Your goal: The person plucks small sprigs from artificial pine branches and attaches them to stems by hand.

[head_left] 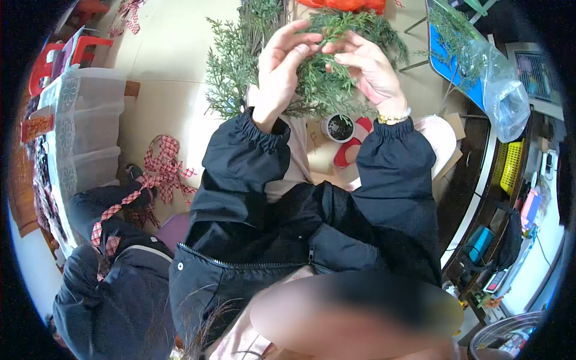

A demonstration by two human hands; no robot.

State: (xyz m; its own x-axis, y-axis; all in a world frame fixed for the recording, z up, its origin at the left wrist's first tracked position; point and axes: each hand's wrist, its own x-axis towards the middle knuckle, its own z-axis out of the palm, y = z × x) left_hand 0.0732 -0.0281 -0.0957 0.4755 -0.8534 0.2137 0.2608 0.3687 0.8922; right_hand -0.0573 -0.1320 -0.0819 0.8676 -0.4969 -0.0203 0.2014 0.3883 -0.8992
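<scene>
My left hand (pixel 284 69) is raised over a mass of green foliage, thumb and fingertips pinched together on an evergreen sprig (pixel 339 25). Facing it, my right hand (pixel 373 71) has its thumb and fingers closed at the same greenery, a short gap from the left fingertips. Exactly where each fingertip meets the stem is too small to make out. Below and around both hands lie feathery evergreen branches (pixel 231 69). A white pot with dark contents (pixel 340 128) stands on the floor under the foliage.
At left, another person in dark clothing (pixel 120 300) sits by red checked ribbon (pixel 165 162) and a lace-covered table (pixel 90 114). An orange-red bag (pixel 342 5) lies beyond the branches. To the right are a blue-topped table (pixel 441 51), a clear plastic bag (pixel 507 102) and a yellow basket (pixel 511 165).
</scene>
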